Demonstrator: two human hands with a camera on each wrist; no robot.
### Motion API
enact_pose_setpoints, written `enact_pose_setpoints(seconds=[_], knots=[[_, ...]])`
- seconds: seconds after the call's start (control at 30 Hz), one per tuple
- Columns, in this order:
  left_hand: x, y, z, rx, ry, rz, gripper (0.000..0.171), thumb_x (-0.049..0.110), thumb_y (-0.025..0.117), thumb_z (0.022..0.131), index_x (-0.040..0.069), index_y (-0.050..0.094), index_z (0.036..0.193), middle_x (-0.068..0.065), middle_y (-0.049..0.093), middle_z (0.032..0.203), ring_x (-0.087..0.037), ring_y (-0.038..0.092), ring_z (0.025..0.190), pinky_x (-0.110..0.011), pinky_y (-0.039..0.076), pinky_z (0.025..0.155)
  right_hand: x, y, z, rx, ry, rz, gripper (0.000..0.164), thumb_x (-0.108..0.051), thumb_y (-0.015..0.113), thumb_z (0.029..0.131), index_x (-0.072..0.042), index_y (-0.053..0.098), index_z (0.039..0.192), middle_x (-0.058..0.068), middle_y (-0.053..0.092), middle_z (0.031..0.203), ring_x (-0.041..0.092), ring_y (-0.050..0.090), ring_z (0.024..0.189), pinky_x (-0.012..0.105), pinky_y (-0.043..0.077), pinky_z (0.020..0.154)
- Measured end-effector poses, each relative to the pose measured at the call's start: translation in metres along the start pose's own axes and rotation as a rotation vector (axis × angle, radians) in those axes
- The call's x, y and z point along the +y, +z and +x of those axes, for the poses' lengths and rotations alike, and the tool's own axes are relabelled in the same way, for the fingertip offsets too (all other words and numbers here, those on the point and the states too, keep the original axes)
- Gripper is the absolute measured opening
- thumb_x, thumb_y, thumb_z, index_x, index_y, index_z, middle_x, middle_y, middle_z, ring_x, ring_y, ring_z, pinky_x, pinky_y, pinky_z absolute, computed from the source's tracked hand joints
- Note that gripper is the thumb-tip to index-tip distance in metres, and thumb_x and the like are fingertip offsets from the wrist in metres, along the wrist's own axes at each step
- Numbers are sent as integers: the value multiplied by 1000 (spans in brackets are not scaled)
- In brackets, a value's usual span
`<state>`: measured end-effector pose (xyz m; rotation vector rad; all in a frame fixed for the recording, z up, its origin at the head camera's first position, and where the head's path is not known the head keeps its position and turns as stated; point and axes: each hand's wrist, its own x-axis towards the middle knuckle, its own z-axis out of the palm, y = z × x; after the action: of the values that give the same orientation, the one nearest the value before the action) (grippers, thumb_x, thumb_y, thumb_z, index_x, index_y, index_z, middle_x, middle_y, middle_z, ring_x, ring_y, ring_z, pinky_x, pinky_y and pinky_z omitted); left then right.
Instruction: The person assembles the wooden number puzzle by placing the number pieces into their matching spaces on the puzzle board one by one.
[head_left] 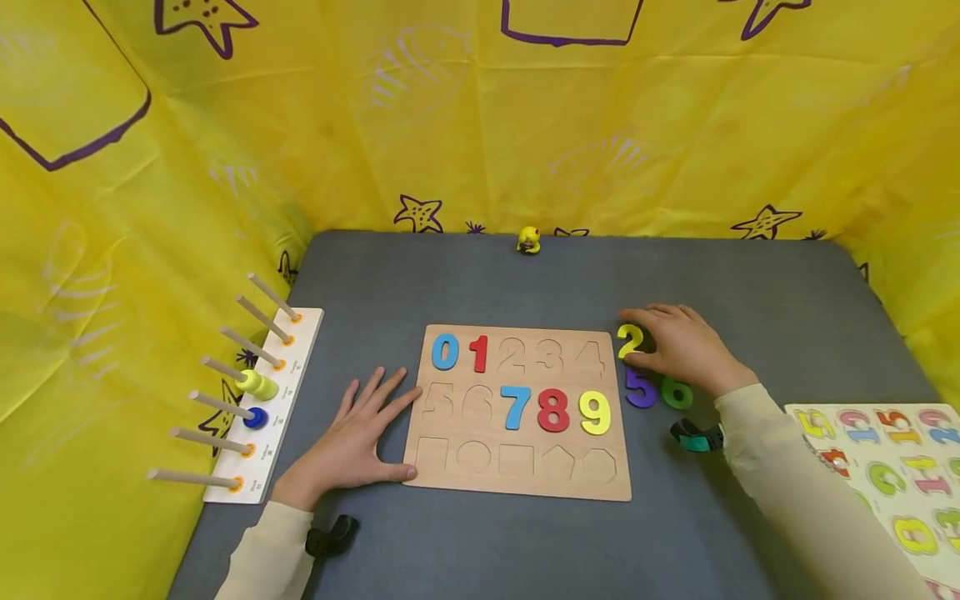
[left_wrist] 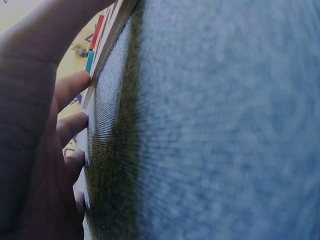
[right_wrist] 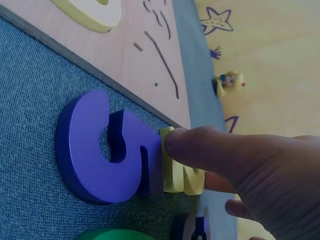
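Note:
My right hand pinches a yellow number 2 by its edges, between thumb and fingers, just off the right side of a wooden number board. Close below lies a purple number 5, touching or nearly touching the 2 in the right wrist view. A green number 6 lies beside the 5, partly under my right wrist. My left hand is spread flat, with thumb and index finger touching the board's left edge. Set on the board are the blue 0, red 1, blue 7, red 8 and yellow 9.
On the left stands a white peg board with several upright pegs and yellow and blue rings. A printed number sheet lies at right. A small yellow figure sits at the back edge. A dark piece shows partly below the 2.

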<state>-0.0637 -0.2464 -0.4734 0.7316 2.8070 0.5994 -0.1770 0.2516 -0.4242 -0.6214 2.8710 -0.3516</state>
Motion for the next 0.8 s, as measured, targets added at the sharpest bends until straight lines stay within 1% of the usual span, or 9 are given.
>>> enact_pose_setpoints(seconds=[0.13,0.3,0.43,0.53,0.6,0.67,0.73,0.8], knots=[[0,0,1,1,3,-14,113,73,79,69,26,34,161,-8,14,169,-40,1,153,-65,-2,116,1,0,3,18,-14,-18,64,-35,82,85,-9,60,140,20,64,132,45,51,126,67,23,110],[0,-1,1,-2,4,-33,113,72,80,69,25,33,161,-7,13,169,-39,-1,154,-64,-4,116,3,3,6,50,-28,-38,57,-37,80,86,-8,65,133,19,67,125,43,56,118,66,30,109],[-1,1,2,5,17,-32,112,71,80,70,26,32,161,-6,12,169,-38,-1,154,-64,-5,116,3,6,8,112,-67,-72,47,-33,80,87,-7,70,124,15,70,118,40,57,113,63,35,106],[-2,2,3,16,31,-28,112,69,81,70,26,32,161,-6,12,169,-38,-1,154,-63,-6,116,1,4,11,138,-125,-107,40,-29,80,87,-6,72,120,14,71,114,41,56,113,63,36,105],[-2,3,3,17,34,-34,112,68,81,71,25,32,161,-7,12,169,-38,-1,154,-63,-6,116,-2,2,13,134,-155,-121,37,-27,77,89,-6,72,119,15,71,113,42,56,114,62,36,105],[-2,4,2,16,33,-36,111,68,81,71,25,32,161,-8,12,169,-39,-1,154,-63,-6,115,-3,-2,15,107,-166,-128,38,-28,76,90,-6,71,120,15,70,116,42,56,117,62,33,107],[-2,3,1,17,30,-40,111,67,81,71,25,32,161,-8,12,169,-39,-1,154,-63,-7,115,-4,-6,16,84,-170,-112,38,-29,75,90,-8,71,122,13,69,121,40,57,120,62,32,109],[-2,3,-1,20,28,-40,111,67,81,71,24,32,161,-9,12,169,-39,-1,154,-63,-6,115,-4,-10,17,61,-180,-88,40,-30,77,88,-10,71,123,11,68,124,39,56,121,62,31,109]])
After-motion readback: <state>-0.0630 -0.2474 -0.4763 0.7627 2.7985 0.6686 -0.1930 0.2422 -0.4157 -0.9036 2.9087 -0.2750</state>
